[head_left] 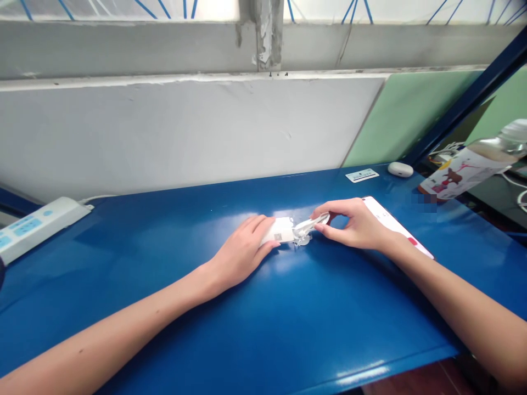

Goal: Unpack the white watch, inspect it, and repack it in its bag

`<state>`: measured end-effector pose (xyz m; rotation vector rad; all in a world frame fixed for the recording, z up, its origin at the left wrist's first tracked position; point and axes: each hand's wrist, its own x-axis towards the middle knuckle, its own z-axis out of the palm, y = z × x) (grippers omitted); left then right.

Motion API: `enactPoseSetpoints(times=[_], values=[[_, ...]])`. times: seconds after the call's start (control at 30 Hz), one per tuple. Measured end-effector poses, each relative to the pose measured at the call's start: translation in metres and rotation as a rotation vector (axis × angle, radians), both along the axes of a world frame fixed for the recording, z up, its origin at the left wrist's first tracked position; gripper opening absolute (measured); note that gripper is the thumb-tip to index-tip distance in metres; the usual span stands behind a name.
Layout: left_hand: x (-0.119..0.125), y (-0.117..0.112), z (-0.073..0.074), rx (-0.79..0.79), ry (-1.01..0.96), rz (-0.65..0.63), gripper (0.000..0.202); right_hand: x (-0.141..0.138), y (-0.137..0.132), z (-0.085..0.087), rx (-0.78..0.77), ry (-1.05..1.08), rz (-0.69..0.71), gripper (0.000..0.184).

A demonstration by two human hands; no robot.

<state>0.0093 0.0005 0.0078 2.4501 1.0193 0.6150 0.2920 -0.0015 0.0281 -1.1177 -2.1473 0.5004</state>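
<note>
On the blue tabletop, my left hand [246, 247] is wrapped round a small white box [283, 229] with a dark printed square on its side. My right hand [349, 225] pinches a thin white piece [315, 221] between thumb and fingertips, at the box's right end. Whether this piece is a cable, paper or something else, I cannot tell. Crumpled clear plastic [303, 240] lies just below it, by the box's open-looking end. A phone with a lit white screen [395, 226] lies partly behind my right wrist.
A white power strip [41, 225] lies at the left edge. Toward the back right are a small card [362, 175] and a white earphone case [400, 169]. A labelled bottle [469, 164] leans at the right. A pale wall panel [197, 131] borders the back of the blue tabletop [263, 334].
</note>
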Motion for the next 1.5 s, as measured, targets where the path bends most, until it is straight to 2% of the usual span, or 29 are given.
enactPoseSetpoints(times=[0.13, 0.23, 0.43, 0.57, 0.7, 0.87, 1.0, 1.2, 1.33, 1.5], values=[[0.000, 0.000, 0.000, 0.030, -0.007, -0.010, 0.038, -0.002, -0.001, -0.002, 0.004, -0.024, 0.109, 0.026], [-0.001, 0.001, -0.001, 0.057, 0.025, -0.018, 0.039, -0.005, 0.001, -0.008, -0.005, -0.037, 0.141, 0.030], [-0.003, 0.002, -0.005, 0.158, 0.086, -0.035, 0.042, -0.009, 0.006, -0.022, 0.092, -0.110, 0.129, 0.027], [-0.003, 0.002, -0.007, 0.195, 0.113, -0.035, 0.040, -0.013, 0.003, -0.025, 0.120, -0.189, 0.100, 0.029], [-0.002, 0.002, -0.006, 0.207, 0.126, -0.031, 0.039, -0.014, 0.000, -0.020, 0.153, -0.275, 0.109, 0.030], [-0.001, 0.001, -0.004, 0.204, 0.117, -0.027, 0.040, -0.005, -0.001, -0.005, 0.190, -0.364, 0.084, 0.025], [-0.001, 0.001, -0.004, 0.188, 0.112, -0.024, 0.040, 0.004, -0.001, 0.005, 0.193, -0.405, 0.168, 0.030], [-0.002, 0.001, -0.006, 0.196, 0.117, -0.025, 0.039, -0.001, -0.007, -0.001, 0.120, -0.423, 0.180, 0.031], [-0.001, 0.002, -0.008, 0.209, 0.103, -0.030, 0.038, -0.014, -0.011, -0.006, 0.163, -0.392, 0.180, 0.031], [-0.002, 0.001, -0.007, 0.237, 0.095, -0.017, 0.042, -0.010, -0.014, 0.008, 0.206, -0.414, 0.199, 0.030]])
